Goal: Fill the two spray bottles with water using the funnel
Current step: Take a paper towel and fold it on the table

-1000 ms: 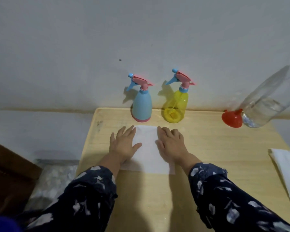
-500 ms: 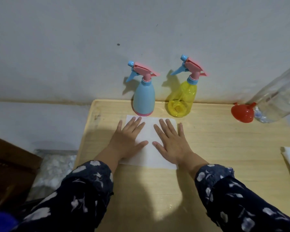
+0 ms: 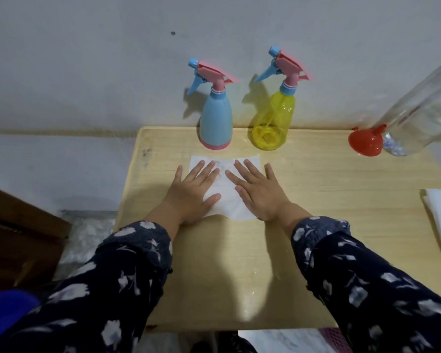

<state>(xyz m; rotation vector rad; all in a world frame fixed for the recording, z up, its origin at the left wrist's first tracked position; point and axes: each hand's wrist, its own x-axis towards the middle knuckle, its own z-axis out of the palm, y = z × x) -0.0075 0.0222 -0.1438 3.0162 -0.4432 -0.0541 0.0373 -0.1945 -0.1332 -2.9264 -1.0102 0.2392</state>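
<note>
Capped blue bottle [image 3: 216, 121]; yellow bottle [image 3: 275, 118]

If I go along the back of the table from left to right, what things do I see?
Blue spray bottle → yellow spray bottle → red funnel → clear water bottle, touching the funnel.

Bare tabletop [image 3: 316, 179] lies open between the yellow spray bottle [image 3: 274, 121] and red funnel [image 3: 365, 143]; the far wall [image 3: 112, 59] backs both bottles closely.
</note>
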